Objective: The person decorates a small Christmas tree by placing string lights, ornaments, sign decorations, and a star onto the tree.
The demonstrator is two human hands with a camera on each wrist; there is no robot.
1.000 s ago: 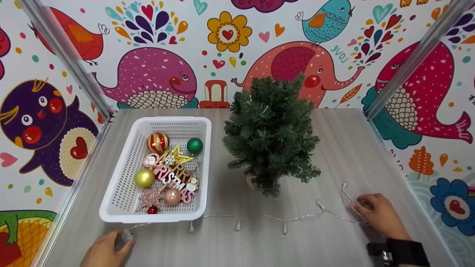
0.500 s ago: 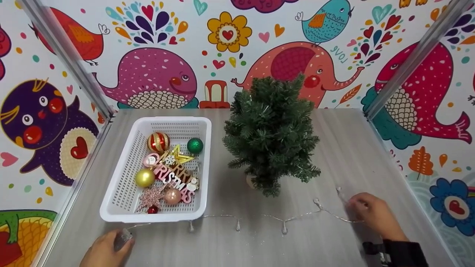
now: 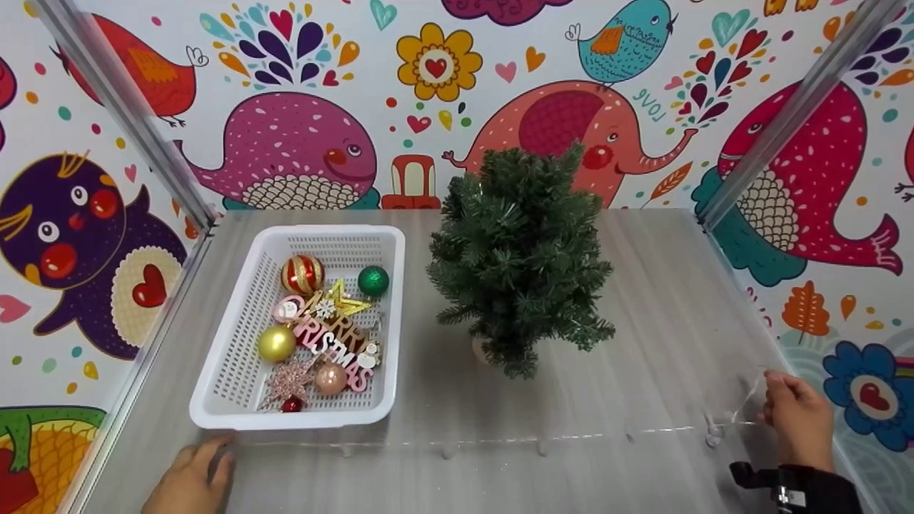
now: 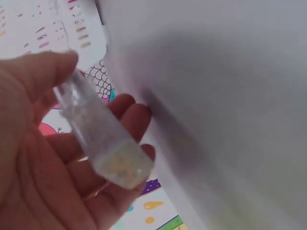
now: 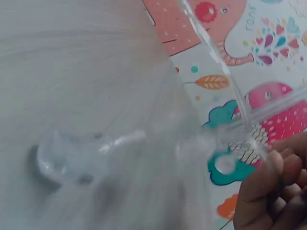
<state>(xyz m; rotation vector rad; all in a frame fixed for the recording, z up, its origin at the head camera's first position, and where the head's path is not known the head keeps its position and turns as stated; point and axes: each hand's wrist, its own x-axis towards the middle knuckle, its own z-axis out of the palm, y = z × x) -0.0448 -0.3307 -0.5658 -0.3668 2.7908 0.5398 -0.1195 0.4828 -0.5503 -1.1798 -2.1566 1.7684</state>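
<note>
In the head view my left hand (image 3: 189, 475) is at the front left, just below the basket. The left wrist view shows it gripping a clear plastic case (image 4: 103, 132) at the end of the string lights, thumb over the narrow end. My right hand (image 3: 800, 417), far to the right, pinches the wire of the string lights (image 3: 593, 436) between thumb and fingers. The wire runs nearly straight between both hands along the front of the table. Close to the right wrist camera, a clear drop-shaped bulb (image 5: 69, 158) shows blurred.
A white basket (image 3: 293, 420) stands at the left, holding baubles, stars and a Merry Christmas sign (image 3: 334, 343). Right of it stands a small green Christmas tree (image 3: 521, 257). Cartoon-printed panels (image 3: 435, 143) enclose the table (image 3: 664, 285) at the back and sides.
My right hand has moved to the right with the wire, drawing the string lights straighter and slightly nearer the front. My left hand has shifted slightly left; the tree and basket stay put.
</note>
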